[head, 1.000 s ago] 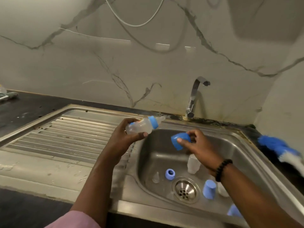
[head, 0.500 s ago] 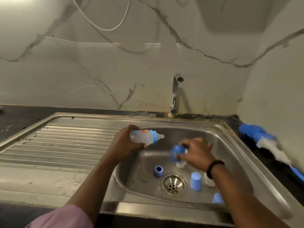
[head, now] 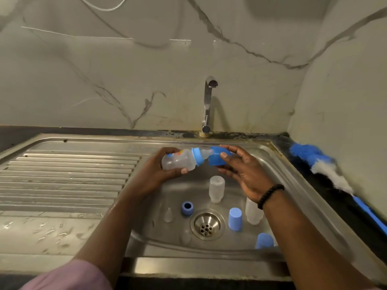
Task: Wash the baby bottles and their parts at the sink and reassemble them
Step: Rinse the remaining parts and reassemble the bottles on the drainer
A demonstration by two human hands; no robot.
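Observation:
My left hand grips a clear baby bottle on its side above the sink's left rim, its blue ring and teat pointing right. My right hand pinches a blue cap whose mouth meets the teat tip. In the steel sink lie an upturned clear bottle, another clear bottle partly behind my right wrist, a blue ring, a clear teat and two blue caps around the drain.
A chrome tap stands at the back of the sink, with no water running. The ribbed draining board stretches to the left. A blue and white bottle brush lies on the dark counter at the right, by the marble wall.
My right hand has lifted the blue cap from low over the basin up to the teat of the bottle. The left hand has kept its hold on the bottle.

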